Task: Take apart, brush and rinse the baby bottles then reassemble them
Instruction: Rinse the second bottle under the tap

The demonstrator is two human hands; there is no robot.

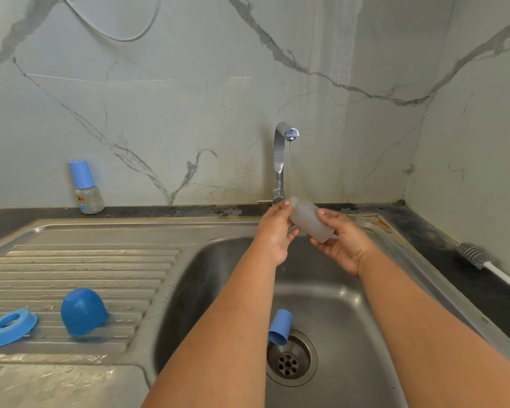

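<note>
Both hands, left [273, 231] and right [340, 245], grip a stripped bottle [308, 219] under the running tap [286, 136]; ring [11, 326] and cap [83, 310] wait far left, another bottle [86, 187] beyond still assembled.

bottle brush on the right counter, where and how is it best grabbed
Probably by the white handle, coming from above. The bottle brush lies flat on the dark counter with its bristle head toward the sink, so the bare handle is the free, firm part.
</note>
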